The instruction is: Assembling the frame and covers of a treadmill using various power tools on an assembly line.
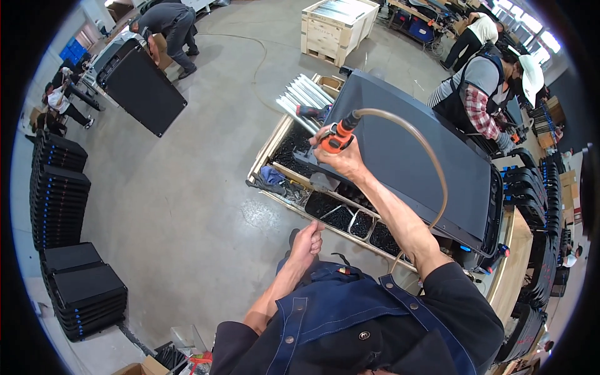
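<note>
My right hand (347, 161) is wrapped round an orange and black air screwdriver (337, 139) with a clear hose (435, 159) looping back toward me. It is over the left end of a large dark grey panel-like deck (412, 153), which lies tilted above a wooden bench. My left hand (306, 245) is closed, low in front of me, beside the near edge of a parts tray (329, 213) filled with small black pieces. Whatever it may hold is hidden by the fingers. The tool's tip cannot be made out clearly.
Silver metal tubes (306, 94) and a second power tool (307, 111) lie beyond the deck's left end. A co-worker (478, 94) works at the far right side. A wooden crate (334, 30) stands behind. Stacked black panels (59, 200) line the left.
</note>
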### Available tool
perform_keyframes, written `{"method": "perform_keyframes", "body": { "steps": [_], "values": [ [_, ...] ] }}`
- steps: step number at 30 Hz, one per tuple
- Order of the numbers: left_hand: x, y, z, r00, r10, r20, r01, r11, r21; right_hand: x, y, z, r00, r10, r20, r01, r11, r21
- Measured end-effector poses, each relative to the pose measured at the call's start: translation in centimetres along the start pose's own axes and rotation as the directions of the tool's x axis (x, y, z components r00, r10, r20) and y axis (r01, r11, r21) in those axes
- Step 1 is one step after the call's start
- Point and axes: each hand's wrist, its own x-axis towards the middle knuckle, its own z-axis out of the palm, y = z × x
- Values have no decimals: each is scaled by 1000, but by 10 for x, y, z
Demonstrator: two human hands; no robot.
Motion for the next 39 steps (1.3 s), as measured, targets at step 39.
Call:
{"method": "perform_keyframes", "body": {
  "steps": [39],
  "values": [
    [169,-157,49,967,-220,131,130,863,488,0,4,0,941,46,-335,-8,993,116]
  ]
}}
